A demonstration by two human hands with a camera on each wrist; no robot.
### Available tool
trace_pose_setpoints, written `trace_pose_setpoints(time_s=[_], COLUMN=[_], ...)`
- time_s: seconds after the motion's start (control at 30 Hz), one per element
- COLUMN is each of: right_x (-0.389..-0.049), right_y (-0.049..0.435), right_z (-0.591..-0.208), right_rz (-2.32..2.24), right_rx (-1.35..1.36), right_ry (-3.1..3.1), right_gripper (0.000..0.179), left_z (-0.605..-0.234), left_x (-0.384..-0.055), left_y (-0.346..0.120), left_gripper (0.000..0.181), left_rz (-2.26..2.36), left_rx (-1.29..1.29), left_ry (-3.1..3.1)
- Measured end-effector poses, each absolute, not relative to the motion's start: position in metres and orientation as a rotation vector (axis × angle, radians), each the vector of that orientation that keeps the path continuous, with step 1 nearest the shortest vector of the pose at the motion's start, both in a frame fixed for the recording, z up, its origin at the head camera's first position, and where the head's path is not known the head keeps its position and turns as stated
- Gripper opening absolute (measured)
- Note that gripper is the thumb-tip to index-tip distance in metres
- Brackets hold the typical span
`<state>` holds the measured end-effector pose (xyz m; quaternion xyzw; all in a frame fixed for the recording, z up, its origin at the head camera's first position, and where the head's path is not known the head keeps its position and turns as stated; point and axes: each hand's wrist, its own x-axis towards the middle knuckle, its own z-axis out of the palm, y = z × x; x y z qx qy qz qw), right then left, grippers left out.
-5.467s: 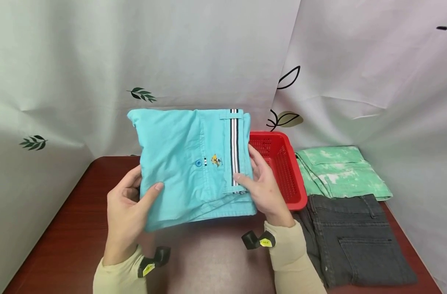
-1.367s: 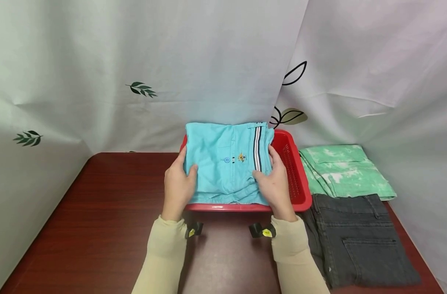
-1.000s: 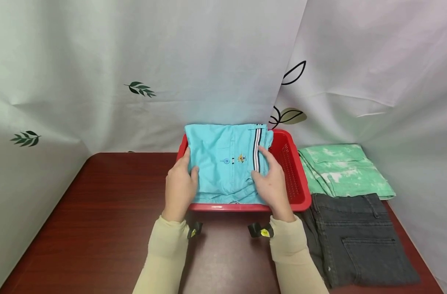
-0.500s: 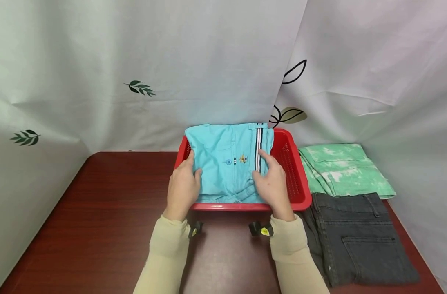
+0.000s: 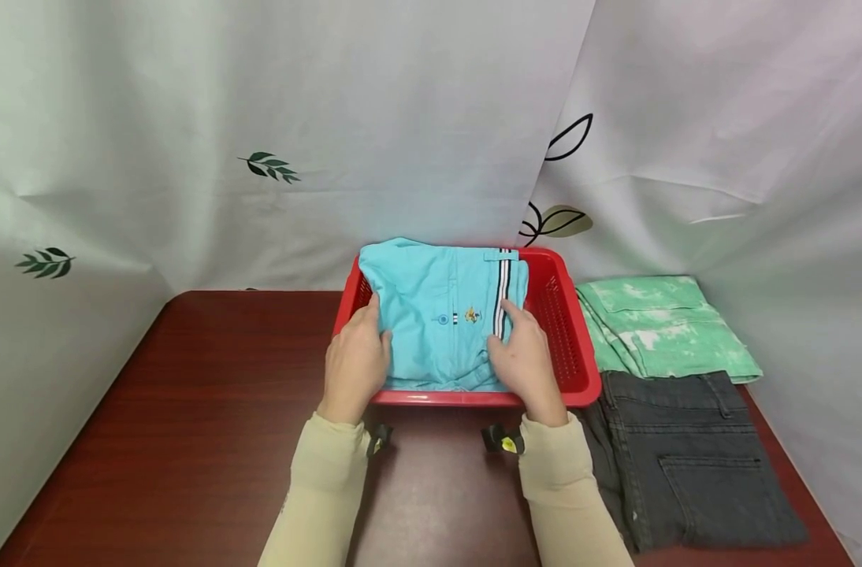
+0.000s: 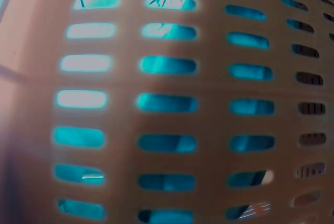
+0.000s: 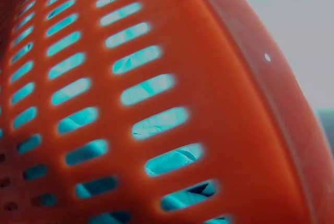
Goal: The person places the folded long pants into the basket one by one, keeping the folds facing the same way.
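Note:
Folded turquoise pants [image 5: 420, 307] with a black-and-white striped waistband lie in the red basket [image 5: 431, 399], their back left corner rising above the rim. My left hand [image 5: 358, 358] holds their left side, thumb on the cloth and fingertips down inside the basket. My right hand [image 5: 526, 362] holds the waistband side, thumb and forefinger on the fabric. The other fingers of both hands are mostly hidden. Turquoise cloth [image 6: 167, 104] shows through the basket's slots in the left wrist view, and the slotted wall [image 7: 209, 78] fills much of the right wrist view.
Folded green-and-white pants [image 5: 672, 327] lie right of the basket on the dark red table [image 5: 211, 425]. Folded dark grey jeans [image 5: 700, 465] lie in front of them, near the table's right edge. White curtains [image 5: 403, 118] with leaf prints stand behind and at both sides.
The turquoise pants came from above the table, left of the basket, rightward and down into it. Lately they have sunk slightly lower, and the left hand has shifted a little right.

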<state>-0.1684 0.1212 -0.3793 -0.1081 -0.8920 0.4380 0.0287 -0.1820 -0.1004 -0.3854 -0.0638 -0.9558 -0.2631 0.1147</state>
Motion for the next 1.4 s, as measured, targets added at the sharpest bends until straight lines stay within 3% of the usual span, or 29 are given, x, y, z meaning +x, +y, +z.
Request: trace_pose_setpoints(time_s=[0.37,0.53,0.8,1.1,1.4], right_x=[-0.1686,-0.1689,-0.1687,-0.1671,-0.1658], right_y=[0.1216,0.1213,0.1218,0.1216,0.1203], right_z=[-0.3807,-0.3813,-0.3806,-0.3812,-0.3811], right_rz=[1.312,1.293,1.281,1.316,1.296], right_rx=[-0.311,-0.299,-0.313,-0.331,-0.316], right_ry=[-2.792,-2.809,-2.84,-2.857,-2.867], right_gripper=[0.068,0.067,0.07,0.075,0.08], left_z=[-0.3862,-0.3868,-0.3848,-0.3861,-0.3857], left_x=[-0.1826,-0.1822,-0.1821,-0.1817,-0.1818], left_y=[-0.0985,-0.0993,-0.0972,-0.0957,-0.0942], left_gripper=[0.078,0.071,0.084,0.074,0.084], left_rz=[-0.742,-0.715,-0.67,-0.569,-0.472], left_rx=[-0.195,-0.238,-0.234,-0.256,-0.264], left_ry=[-2.836,-2.838,-2.897,-2.987,-3.049])
